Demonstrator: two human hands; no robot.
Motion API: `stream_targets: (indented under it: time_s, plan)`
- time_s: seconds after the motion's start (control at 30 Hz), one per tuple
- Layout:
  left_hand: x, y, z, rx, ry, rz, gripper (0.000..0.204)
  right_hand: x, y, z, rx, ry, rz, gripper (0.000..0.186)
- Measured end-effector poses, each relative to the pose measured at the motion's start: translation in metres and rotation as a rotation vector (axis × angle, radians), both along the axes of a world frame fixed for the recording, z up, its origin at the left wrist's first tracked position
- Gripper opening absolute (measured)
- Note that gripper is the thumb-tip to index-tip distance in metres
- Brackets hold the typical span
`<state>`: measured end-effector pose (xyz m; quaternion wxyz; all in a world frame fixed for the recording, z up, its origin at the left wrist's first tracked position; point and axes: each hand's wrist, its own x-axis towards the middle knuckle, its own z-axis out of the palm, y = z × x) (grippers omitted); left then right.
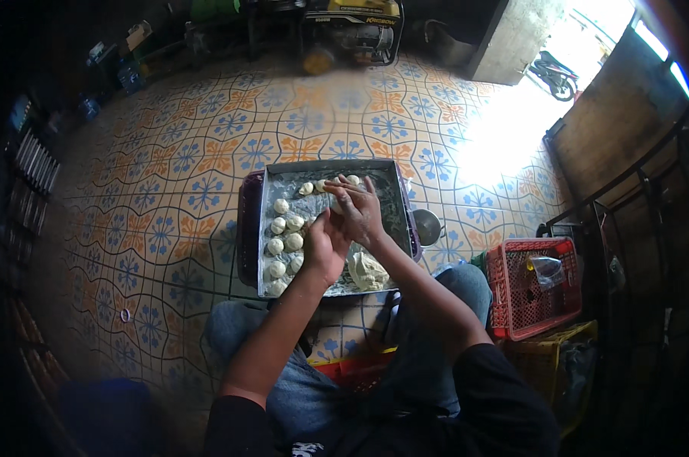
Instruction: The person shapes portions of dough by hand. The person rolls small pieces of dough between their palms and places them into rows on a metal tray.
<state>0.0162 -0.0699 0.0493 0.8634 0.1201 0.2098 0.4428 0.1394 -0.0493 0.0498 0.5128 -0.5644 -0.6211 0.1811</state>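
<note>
Dough balls (294,242) lie in a square metal tray (390,209), set in two uneven columns along its left side, with several more in a row near the far wall, partly hidden behind the right hand (356,212). A large, unshaped lump of dough (369,271) sits in the near right part of the same tray, and a pale, flour-like dusting marks the bare metal. The left hand (329,245) and the right hand overlap above the middle of the tray, palm turned toward palm, the right hand's fingers extended and slightly parted; whether any dough is between the palms cannot be told. The tray rests over a dark purple tub (250,228), whose sides show beyond it at left and right; the tub's contents are hidden. Just right of the tub, a round metal bowl (428,227) stands on the patterned tile floor (299,126); its contents cannot be made out. Farther right is a red plastic crate (500,297) with openwork sides, with a clear plastic bag (547,270) in it. A yellow crate (535,350) stands below and nearer the person, holding dark material too dim to identify. At the far side of the room are a yellow and black generator (352,34) and, to the left, a clear bluish bottle (129,78).
</note>
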Motion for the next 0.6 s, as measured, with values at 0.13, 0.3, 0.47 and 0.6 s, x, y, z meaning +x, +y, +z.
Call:
stream_targets:
  time_s: [0.13,0.3,0.47,0.6]
  plan:
    - [-0.018,0.020,-0.032,0.591,-0.099,-0.103,0.065,-0.051,-0.031,0.006,0.408,-0.184,0.220,0.033]
    - [-0.001,0.011,-0.009,0.004,0.021,0.034,0.070,-0.020,-0.006,0.018,0.123,0.164,0.147,0.028]
    - [-0.002,0.005,-0.001,0.348,-0.186,-0.011,0.059,0.004,-0.009,0.029,0.175,-0.050,0.216,0.035]
    - [0.005,0.007,0.019,0.226,0.061,-0.065,0.087,-0.006,-0.017,0.024,0.251,-0.176,0.085,0.038]
